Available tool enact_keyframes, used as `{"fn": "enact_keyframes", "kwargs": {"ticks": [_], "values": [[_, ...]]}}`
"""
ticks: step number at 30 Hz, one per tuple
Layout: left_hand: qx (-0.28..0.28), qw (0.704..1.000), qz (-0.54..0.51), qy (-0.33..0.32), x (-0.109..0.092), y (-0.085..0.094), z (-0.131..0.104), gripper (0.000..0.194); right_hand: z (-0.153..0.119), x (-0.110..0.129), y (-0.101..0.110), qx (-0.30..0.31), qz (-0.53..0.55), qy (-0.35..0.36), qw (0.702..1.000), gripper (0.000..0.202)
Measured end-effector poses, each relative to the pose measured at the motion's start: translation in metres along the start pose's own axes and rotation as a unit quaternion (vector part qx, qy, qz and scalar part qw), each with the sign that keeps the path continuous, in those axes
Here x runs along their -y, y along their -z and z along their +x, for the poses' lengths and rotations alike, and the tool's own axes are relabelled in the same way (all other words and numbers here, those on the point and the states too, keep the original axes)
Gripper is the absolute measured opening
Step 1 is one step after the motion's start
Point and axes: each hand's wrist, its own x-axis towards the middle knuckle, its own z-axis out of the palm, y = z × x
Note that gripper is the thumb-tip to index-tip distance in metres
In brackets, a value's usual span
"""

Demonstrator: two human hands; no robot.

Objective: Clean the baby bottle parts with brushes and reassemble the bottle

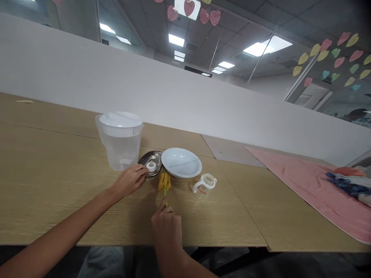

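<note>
My right hand (pixel 167 226) is closed around the handle of a sponge brush, its yellow sponge head (pixel 164 181) pointing away from me just off the table, or on it; I cannot tell which. A short green part of the handle shows below the sponge. At the left rim of an oval metal tray (pixel 142 160), my left hand (pixel 131 179) has its fingers bent together, tips beside a white ring-shaped bottle part (pixel 151 166). Whether they grip the ring or the rim is hidden. Smaller clear and white pieces lie in the tray.
Behind my left hand stands a lidded clear pitcher (pixel 121 148) of water. A white bowl (pixel 181 164) sits against the tray. Right of it is a small clear bottle (pixel 204 187) with white handles. A pink cloth (pixel 313 185) covers the table's right side, near a white wall (pixel 185 100).
</note>
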Motion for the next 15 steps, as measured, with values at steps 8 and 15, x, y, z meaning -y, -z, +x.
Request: {"fn": "enact_keyframes", "kwargs": {"ticks": [8, 15], "values": [[-0.016, 0.999, 0.004, -0.033, -0.001, 0.002, -0.001, 0.027, -0.01, 0.004, 0.006, 0.02, -0.065, -0.013, 0.998, 0.028], [-0.022, 0.999, -0.012, -0.041, 0.0, -0.001, -0.001, 0.027, -0.044, -0.017, -0.002, 0.035, -0.051, -0.01, 0.998, 0.044]]}}
